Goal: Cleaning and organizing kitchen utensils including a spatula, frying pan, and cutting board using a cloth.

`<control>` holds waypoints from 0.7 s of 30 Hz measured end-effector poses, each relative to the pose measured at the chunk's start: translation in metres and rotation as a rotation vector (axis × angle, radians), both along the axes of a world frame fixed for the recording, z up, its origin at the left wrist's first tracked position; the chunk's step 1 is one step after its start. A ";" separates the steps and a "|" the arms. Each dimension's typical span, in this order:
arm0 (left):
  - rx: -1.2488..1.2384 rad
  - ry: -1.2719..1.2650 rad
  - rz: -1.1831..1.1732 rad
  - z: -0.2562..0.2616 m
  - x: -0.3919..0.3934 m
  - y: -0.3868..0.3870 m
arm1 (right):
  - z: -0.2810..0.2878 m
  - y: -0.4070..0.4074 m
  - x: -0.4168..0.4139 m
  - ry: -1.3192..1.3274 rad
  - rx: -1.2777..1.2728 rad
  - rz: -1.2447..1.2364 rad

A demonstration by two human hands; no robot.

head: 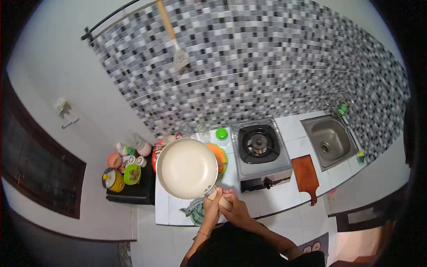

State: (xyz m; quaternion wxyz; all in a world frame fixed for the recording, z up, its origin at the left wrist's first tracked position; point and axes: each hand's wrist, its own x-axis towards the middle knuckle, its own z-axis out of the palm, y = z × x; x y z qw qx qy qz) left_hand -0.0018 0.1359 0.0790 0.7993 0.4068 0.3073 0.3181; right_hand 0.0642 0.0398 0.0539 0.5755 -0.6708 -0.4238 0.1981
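Note:
A frying pan with a cream inner coating (186, 168) is held up over the left part of the tiled counter. Both hands are on its pale wooden handle: my left hand (212, 204) grips it close to the pan, and my right hand (237, 208) closes around it farther back. Behind the pan, partly covered by it, are an orange item on a green plate (221, 157) and a red container at its left. Below the pan lies a green checked cloth (196, 211). The single-burner gas stove (258, 143) stands to the right of the pan.
A wooden cutting board (305, 173) lies right of the stove, before the steel sink (328, 140). A green-lidded jar (221, 133) stands near the wall. Bowls, bottles and a yellow pot (115, 182) crowd a black surface at left. A slotted spatula (180, 56) hangs above.

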 end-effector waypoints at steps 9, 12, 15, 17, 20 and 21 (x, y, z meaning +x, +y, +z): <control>0.072 0.178 0.256 0.007 -0.135 0.027 | -0.057 0.077 -0.022 -0.327 0.081 0.364; -0.153 -0.032 0.293 0.024 -0.142 0.012 | -0.124 0.101 -0.044 -0.690 -0.098 0.636; -0.224 -0.076 0.316 0.033 -0.157 0.004 | -0.164 0.113 -0.065 -0.887 -0.014 0.658; -0.246 -0.084 0.355 0.033 -0.164 0.002 | -0.176 0.123 -0.067 -0.939 -0.060 0.687; -0.253 -0.039 0.304 0.029 -0.164 -0.001 | -0.196 0.138 -0.027 -0.622 -0.032 0.610; -0.252 -0.046 0.279 0.030 -0.160 -0.001 | -0.201 0.141 -0.001 -0.423 -0.065 0.593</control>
